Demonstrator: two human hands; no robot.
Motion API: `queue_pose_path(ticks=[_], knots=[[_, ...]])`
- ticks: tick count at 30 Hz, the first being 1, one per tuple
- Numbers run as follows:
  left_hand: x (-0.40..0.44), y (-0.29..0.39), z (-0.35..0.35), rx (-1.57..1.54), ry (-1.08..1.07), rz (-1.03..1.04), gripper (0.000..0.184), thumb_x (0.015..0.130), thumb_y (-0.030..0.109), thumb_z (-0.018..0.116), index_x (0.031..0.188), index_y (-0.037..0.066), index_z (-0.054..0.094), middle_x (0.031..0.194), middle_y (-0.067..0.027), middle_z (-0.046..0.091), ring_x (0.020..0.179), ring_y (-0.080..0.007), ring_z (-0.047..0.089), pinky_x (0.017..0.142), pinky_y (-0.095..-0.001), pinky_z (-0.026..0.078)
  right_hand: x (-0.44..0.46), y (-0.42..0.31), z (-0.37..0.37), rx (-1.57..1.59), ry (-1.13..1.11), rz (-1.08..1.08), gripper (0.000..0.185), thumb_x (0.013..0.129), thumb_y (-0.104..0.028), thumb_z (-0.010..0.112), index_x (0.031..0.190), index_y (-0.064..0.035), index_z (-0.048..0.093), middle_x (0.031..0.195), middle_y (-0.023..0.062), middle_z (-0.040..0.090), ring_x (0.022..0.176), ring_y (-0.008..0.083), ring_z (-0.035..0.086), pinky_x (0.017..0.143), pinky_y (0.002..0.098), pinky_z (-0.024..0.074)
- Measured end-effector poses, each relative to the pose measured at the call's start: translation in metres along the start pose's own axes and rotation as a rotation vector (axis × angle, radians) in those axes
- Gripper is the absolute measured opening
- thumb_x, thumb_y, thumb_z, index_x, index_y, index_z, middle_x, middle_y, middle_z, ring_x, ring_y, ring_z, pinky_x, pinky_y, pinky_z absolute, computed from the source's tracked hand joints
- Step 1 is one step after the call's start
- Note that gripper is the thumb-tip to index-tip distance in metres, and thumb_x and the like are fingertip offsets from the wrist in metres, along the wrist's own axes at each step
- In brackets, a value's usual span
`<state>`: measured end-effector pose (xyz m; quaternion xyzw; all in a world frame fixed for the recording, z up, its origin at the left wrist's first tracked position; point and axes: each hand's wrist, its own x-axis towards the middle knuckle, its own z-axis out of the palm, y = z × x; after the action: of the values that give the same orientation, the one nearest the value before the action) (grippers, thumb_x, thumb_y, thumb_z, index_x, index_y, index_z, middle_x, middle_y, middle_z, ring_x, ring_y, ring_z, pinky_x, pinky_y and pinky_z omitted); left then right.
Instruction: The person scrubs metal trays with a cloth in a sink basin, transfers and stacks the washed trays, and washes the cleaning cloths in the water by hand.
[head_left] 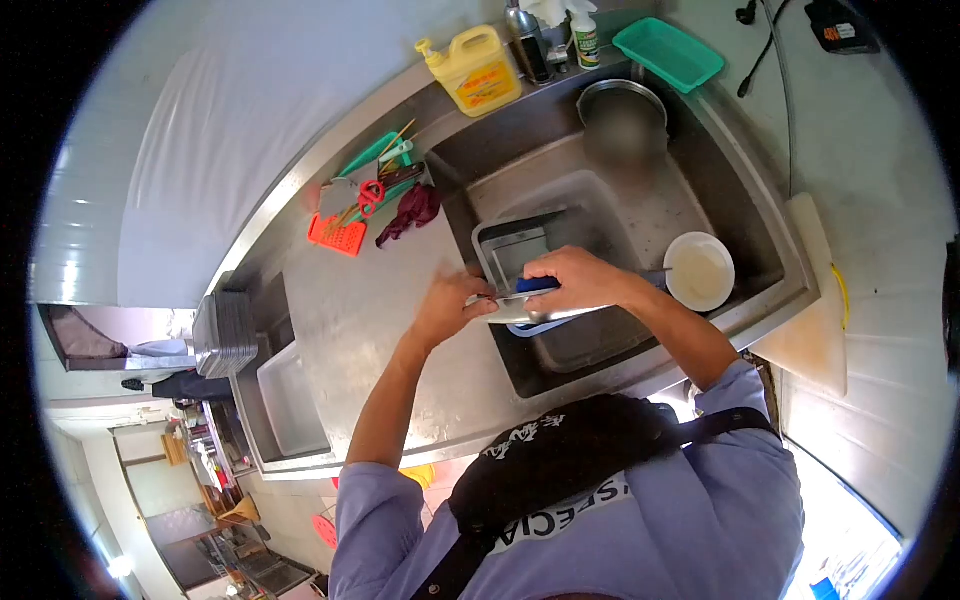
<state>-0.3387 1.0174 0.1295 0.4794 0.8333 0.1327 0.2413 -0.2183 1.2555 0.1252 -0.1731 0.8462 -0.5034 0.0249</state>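
Observation:
Over the near left edge of the sink basin, my left hand (450,303) pinches the end of a shiny metal tray (535,313), seen nearly edge-on. My right hand (578,280) is closed around a blue sponge (538,285) and presses it against the tray's upper side. Below and behind the hands, a dark rectangular tray (517,245) lies in the basin (690,190). A white bowl (699,272) with cloudy liquid stands to the right of my right forearm. Part of a blue-rimmed item shows beneath the metal tray.
Red scissors (371,192), an orange grater (337,235) and a dark red cloth (412,210) lie on the steel counter (350,320). A yellow jug (478,75), a spray bottle (585,38) and a green tray (668,53) line the back ledge. Stacked metal trays (224,335) stand left.

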Motion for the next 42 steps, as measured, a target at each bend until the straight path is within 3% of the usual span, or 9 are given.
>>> queue_pose_path(ticks=[3,9,14,21,24,29,36,38,42], knots=[[0.004,0.007,0.026,-0.339,0.194,-0.086,0.022,0.083,0.024,0.064,0.089,0.004,0.061,0.078,-0.012,0.065,0.082,-0.026,0.063,0.076,-0.0375,0.047,-0.009,0.002,-0.009,0.18,0.037,0.033,0.037,0.076,-0.038,0.069,0.084,-0.003,0.059,0.071,0.0149,0.06,0.064,0.0255,0.058,0.058,0.0367,0.0425],[0.009,0.012,0.013,-0.486,0.655,-0.228,0.019,0.09,0.018,0.054,0.082,0.001,0.056,0.066,-0.0014,0.052,0.063,-0.01,0.046,0.058,-0.0269,0.041,-0.024,0.073,-0.034,0.103,0.079,0.241,0.059,0.088,-0.051,0.051,0.115,0.001,0.058,0.11,0.0202,0.061,0.101,0.0263,0.057,0.088,0.0362,0.0436],[-0.042,-0.028,-0.031,-0.511,0.847,-0.543,0.034,0.096,0.028,0.044,0.082,0.001,0.058,0.069,0.0014,0.05,0.064,-0.0076,0.044,0.057,-0.0255,0.039,-0.036,0.236,0.012,0.679,0.599,0.568,0.062,0.095,-0.05,0.036,0.121,0.0033,0.053,0.124,0.0154,0.055,0.116,0.0237,0.049,0.099,0.033,0.0356],[-0.089,-0.023,0.003,-1.089,0.953,-0.765,0.054,0.097,0.044,0.039,0.101,-0.006,0.058,0.087,-0.0076,0.062,0.074,-0.0146,0.058,0.066,-0.0286,0.048,-0.04,0.257,0.137,-0.538,0.035,1.029,0.044,0.09,-0.025,0.049,0.125,0.0011,0.047,0.117,0.0219,0.052,0.112,0.0336,0.051,0.09,0.0405,0.0444],[-0.093,-0.017,0.02,-1.253,0.994,-0.762,0.055,0.098,0.043,0.037,0.11,-0.008,0.053,0.095,-0.0132,0.063,0.082,-0.021,0.062,0.07,-0.0325,0.052,-0.038,0.235,0.154,-0.543,-0.239,0.708,0.042,0.087,-0.016,0.05,0.126,0.0003,0.045,0.108,0.0198,0.056,0.106,0.0344,0.055,0.085,0.0444,0.0465],[-0.089,-0.012,0.036,-1.308,0.933,-0.893,0.058,0.096,0.048,0.036,0.112,-0.005,0.051,0.099,-0.0139,0.061,0.084,-0.0236,0.063,0.072,-0.0346,0.053,-0.053,0.297,0.126,0.408,0.414,1.041,0.044,0.086,-0.026,0.061,0.12,0.0009,0.055,0.11,0.0156,0.062,0.093,0.0227,0.06,0.078,0.0347,0.0475],[-0.065,-0.018,0.063,-1.414,0.84,-0.765,0.059,0.097,0.048,0.033,0.117,-0.006,0.049,0.104,-0.0134,0.061,0.091,-0.0237,0.061,0.081,-0.0352,0.05,0.008,0.073,0.048,0.256,0.159,0.452,0.041,0.084,-0.036,0.06,0.103,-0.0005,0.058,0.103,0.0178,0.06,0.094,0.0299,0.059,0.078,0.0414,0.0462],[-0.053,-0.012,0.068,-1.468,0.787,-0.649,0.059,0.097,0.048,0.033,0.117,-0.006,0.049,0.105,-0.0136,0.06,0.09,-0.0239,0.062,0.081,-0.035,0.05,0.025,0.036,0.078,0.047,0.384,-0.002,0.03,0.08,-0.026,0.064,0.095,-0.0003,0.057,0.091,0.0172,0.057,0.088,0.034,0.056,0.076,0.0419,0.0458],[-0.031,0.0,0.081,-1.368,0.848,-0.699,0.051,0.099,0.043,0.032,0.113,-0.002,0.052,0.095,-0.0091,0.06,0.083,-0.0186,0.06,0.072,-0.0309,0.05,0.063,0.008,0.136,-0.291,0.666,-0.187,0.037,0.079,-0.024,0.061,0.106,0.0006,0.054,0.117,0.0217,0.05,0.106,0.0396,0.05,0.092,0.0477,0.0402]])
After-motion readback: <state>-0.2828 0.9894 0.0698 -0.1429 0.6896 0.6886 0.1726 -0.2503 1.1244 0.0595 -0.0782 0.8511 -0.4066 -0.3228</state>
